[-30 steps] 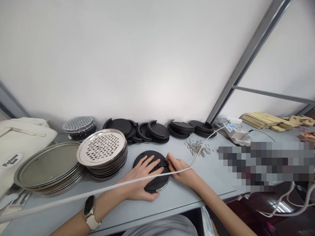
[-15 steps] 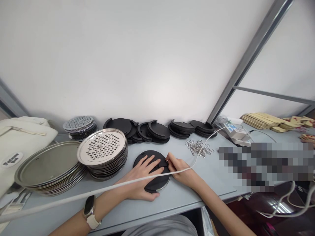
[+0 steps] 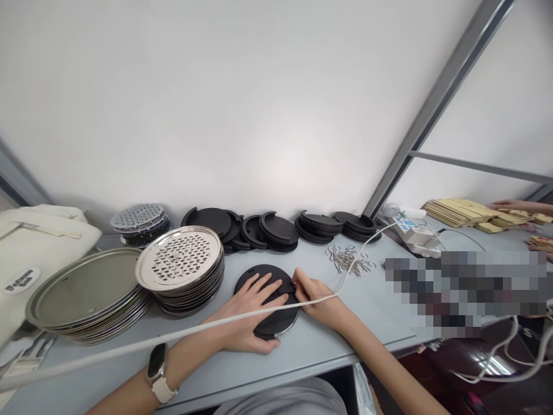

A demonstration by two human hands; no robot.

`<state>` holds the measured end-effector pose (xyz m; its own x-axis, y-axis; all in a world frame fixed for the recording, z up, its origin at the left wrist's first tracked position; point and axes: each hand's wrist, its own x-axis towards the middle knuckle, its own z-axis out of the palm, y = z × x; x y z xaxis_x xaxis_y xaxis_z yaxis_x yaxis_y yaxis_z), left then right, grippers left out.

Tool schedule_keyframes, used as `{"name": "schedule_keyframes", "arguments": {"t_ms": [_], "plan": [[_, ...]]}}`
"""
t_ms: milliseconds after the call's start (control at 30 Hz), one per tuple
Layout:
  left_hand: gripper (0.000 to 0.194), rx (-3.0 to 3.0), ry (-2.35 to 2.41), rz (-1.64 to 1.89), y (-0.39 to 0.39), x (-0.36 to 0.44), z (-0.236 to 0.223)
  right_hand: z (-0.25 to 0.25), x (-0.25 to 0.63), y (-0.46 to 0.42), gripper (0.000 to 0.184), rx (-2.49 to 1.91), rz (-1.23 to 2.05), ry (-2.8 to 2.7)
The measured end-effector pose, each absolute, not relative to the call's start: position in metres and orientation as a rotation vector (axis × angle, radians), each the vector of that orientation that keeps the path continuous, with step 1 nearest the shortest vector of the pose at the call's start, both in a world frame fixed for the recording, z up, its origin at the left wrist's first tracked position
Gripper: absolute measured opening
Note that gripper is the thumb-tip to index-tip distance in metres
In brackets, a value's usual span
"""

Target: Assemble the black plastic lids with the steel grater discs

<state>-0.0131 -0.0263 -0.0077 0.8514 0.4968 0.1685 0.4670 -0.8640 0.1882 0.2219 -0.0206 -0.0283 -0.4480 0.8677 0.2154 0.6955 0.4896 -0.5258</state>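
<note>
My left hand (image 3: 254, 308) lies flat with fingers spread on a round black disc (image 3: 276, 325), pressing it to the table. At the disc's right edge, my right hand (image 3: 317, 298) is closed in a pinch; what its fingertips hold is too small and covered to make out. A little silvery metal rim shows at the disc's lower right. Beyond my right hand lies a loose heap of bent metal hooks (image 3: 352, 262). Several similar black discs with raised part-rims (image 3: 280, 229) sit in stacks along the wall.
Left of my hands stand a stack of perforated metal discs (image 3: 179, 259), a stack of plain round trays (image 3: 86, 285) and a cream bag (image 3: 47, 230). A white cable (image 3: 242, 315) crosses in front of me. At far right, a co-worker's hand (image 3: 518, 204) is by flat wooden pieces (image 3: 458, 214).
My two hands and the black disc stay practically where they were. A co-worker's hand has come into view over the wooden pieces at far right.
</note>
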Motion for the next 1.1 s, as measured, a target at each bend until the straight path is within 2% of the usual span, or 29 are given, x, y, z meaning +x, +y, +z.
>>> {"name": "schedule_keyframes", "arguments": {"t_ms": [1100], "plan": [[0.086,2.878,0.747,0.321,-0.0258,-0.0132,-0.0075,-0.0311,0.2223,-0.0194,0.011,-1.317,0.472,-2.284]]}}
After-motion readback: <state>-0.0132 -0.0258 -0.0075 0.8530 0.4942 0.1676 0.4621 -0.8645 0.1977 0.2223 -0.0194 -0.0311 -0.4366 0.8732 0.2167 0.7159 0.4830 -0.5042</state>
